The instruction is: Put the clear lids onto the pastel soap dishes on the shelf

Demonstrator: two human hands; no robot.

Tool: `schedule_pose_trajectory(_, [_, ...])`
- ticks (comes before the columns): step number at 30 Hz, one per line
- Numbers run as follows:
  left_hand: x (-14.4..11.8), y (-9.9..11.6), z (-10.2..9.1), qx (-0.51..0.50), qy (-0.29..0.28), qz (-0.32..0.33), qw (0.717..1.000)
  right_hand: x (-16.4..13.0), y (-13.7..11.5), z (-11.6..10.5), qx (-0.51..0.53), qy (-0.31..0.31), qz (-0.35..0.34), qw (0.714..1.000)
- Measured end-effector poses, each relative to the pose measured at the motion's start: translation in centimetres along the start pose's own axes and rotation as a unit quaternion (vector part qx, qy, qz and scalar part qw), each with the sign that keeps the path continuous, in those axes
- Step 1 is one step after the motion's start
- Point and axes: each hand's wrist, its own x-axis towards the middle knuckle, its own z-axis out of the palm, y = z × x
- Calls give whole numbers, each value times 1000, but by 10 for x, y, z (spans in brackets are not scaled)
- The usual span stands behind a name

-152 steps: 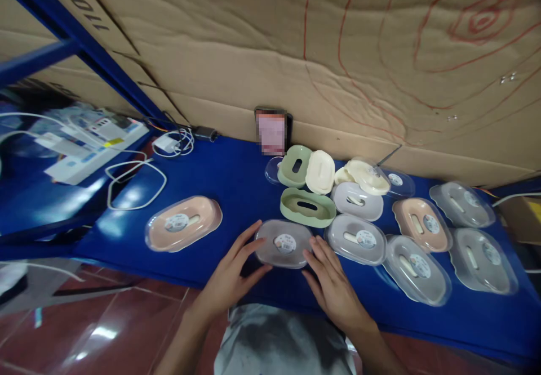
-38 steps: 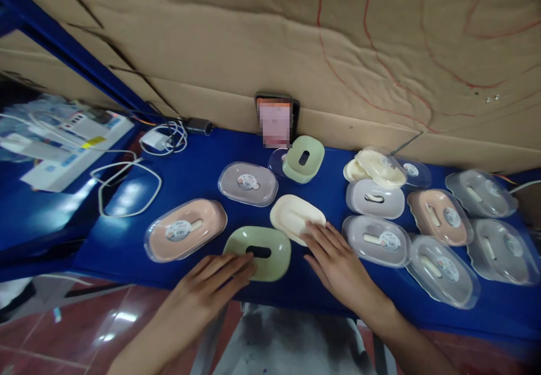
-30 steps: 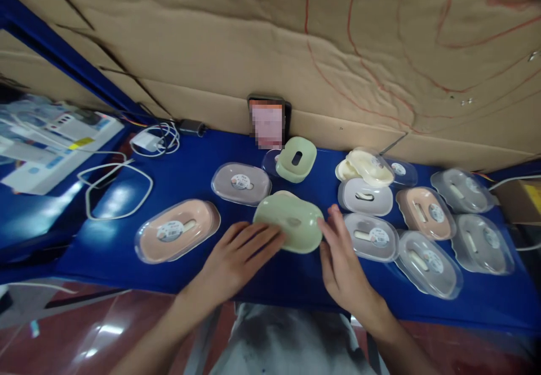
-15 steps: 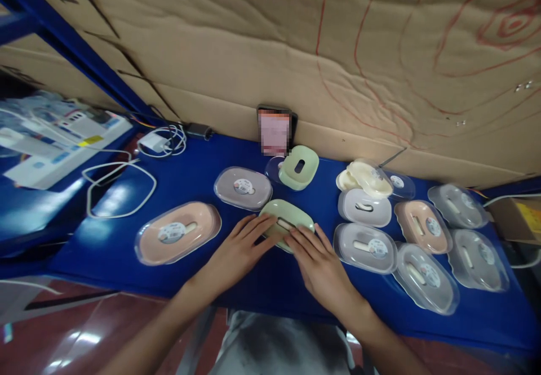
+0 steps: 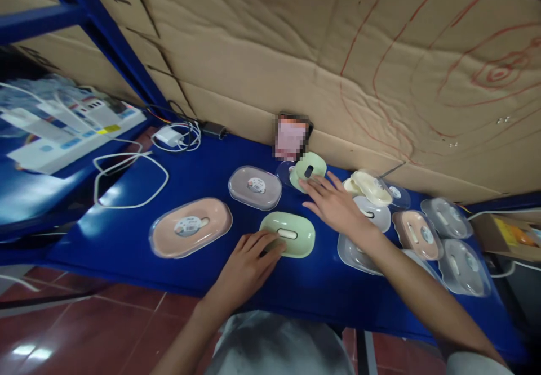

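Observation:
A green oval soap dish (image 5: 289, 233) with a cream insert in its slot lies on the blue table (image 5: 211, 178) in front of me. My left hand (image 5: 247, 265) rests with its fingertips on the near left rim of that dish. My right hand (image 5: 336, 203) is stretched forward, fingers spread, its tips at a second green dish part (image 5: 307, 170) that leans on a clear lid near the cardboard wall. Neither hand grips anything.
A grey lidded dish (image 5: 255, 187) and a pink lidded dish (image 5: 191, 227) lie to the left. Several lidded dishes (image 5: 426, 230) crowd the right side, partly behind my right arm. A phone (image 5: 291, 134) leans on the cardboard wall. White cables (image 5: 129, 179) lie at left.
My right hand has left the near green dish and reached forward to the far green part. The left hand stays on the near dish. The view has shifted left.

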Motion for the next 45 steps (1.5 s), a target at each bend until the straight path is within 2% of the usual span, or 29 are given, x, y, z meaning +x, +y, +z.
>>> schedule_pose_trajectory(2, [-1,-2,0,-2,13,-6,1000,6,6,-2,-41,-17,17,999])
schedule_pose_trajectory(4, [0,-3,0,-7,19,-5,1000,8,6,-1,-74,-8,37,997])
schedule_pose_trajectory(7, [3,-4,0,-13,22,-7,1000,16,-2,6,-80,24,42,996])
schedule_pose_trajectory(9, [5,-4,0,-12,25,-11,1000,26,-6,14,-72,23,38,996])
schedule_pose_trajectory(12, [2,-2,-2,-11,32,-13,999,38,-7,23,-75,-15,55,996])
schedule_pose_trajectory(16, [-14,6,-8,-27,33,-29,999,36,-4,25,-81,-51,68,993])
schedule_pose_trajectory(21, [-28,12,-10,-48,42,-72,995,29,5,17,19,-93,91,991])
schedule_pose_trajectory(25, [-27,8,-8,-85,37,-80,992,23,15,4,124,-49,120,984])
schedule_pose_trajectory(27, [-26,5,-6,-92,30,-79,992,18,16,-1,147,-40,114,982])
schedule_pose_trajectory(32, [-22,3,-5,-101,-20,-82,991,17,1,8,72,-87,75,991])
schedule_pose_trajectory(35, [-21,3,-7,-128,-36,-87,987,27,-5,19,38,-106,107,988])
schedule_pose_trajectory(37, [-23,3,-9,-152,-32,-98,983,33,-4,22,61,-111,131,983])
schedule_pose_trajectory(40, [-26,1,-11,-198,-24,-135,971,32,0,16,116,-72,123,983])
schedule_pose_trajectory(43, [-28,-2,-11,-247,-26,-191,950,13,-6,-1,129,31,83,988])
schedule_pose_trajectory(45, [-28,-4,-10,-264,-27,-215,940,-6,-19,-12,135,71,42,987])
